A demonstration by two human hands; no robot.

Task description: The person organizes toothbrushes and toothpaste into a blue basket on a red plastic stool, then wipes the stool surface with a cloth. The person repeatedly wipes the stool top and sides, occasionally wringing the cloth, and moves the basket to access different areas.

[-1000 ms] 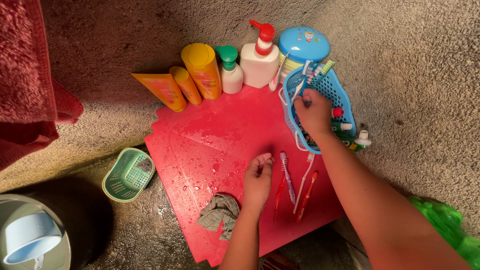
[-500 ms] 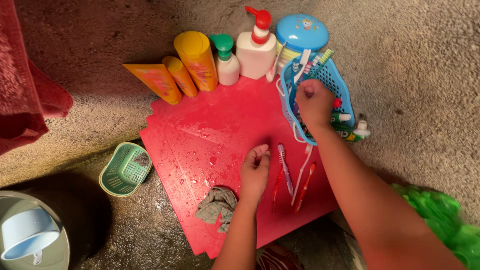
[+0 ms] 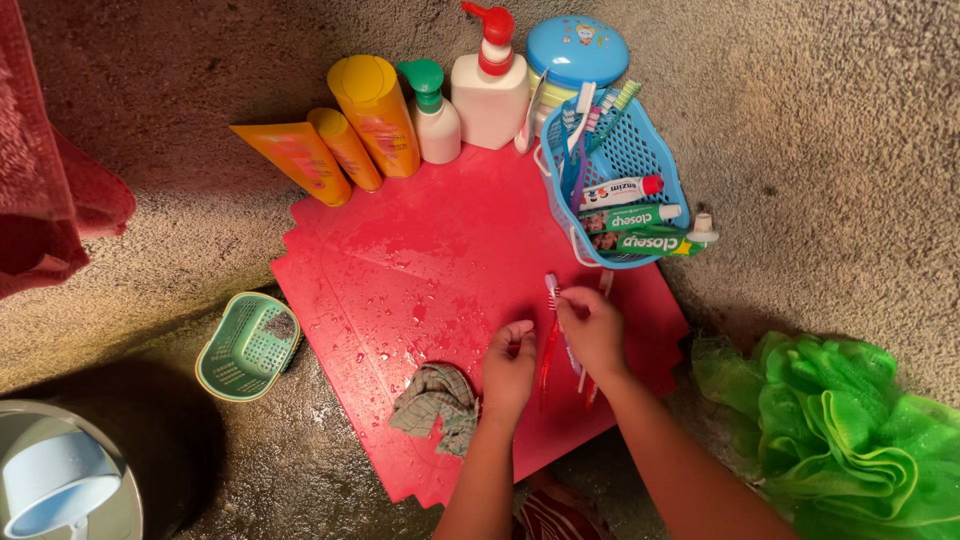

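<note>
Head view shows your left hand (image 3: 510, 365) lowest, its fingers curled loosely together on the wet red mat (image 3: 400, 270), holding nothing, just beside a grey rag (image 3: 435, 405). Your right hand (image 3: 592, 330) pinches a red toothbrush (image 3: 549, 330) near its head, other brushes lying under it. I judge the brush light and stiff, but slippery from the water drops, so take it at the thicker handle, not the bristles. Farther away stand the blue basket (image 3: 640, 150) with toothpaste tubes, and the bottles (image 3: 375, 115).

glossy wet red plastic mat (image 3: 420, 250), rough matt concrete floor (image 3: 830, 130), woven cloth rag (image 3: 435, 408)
</note>
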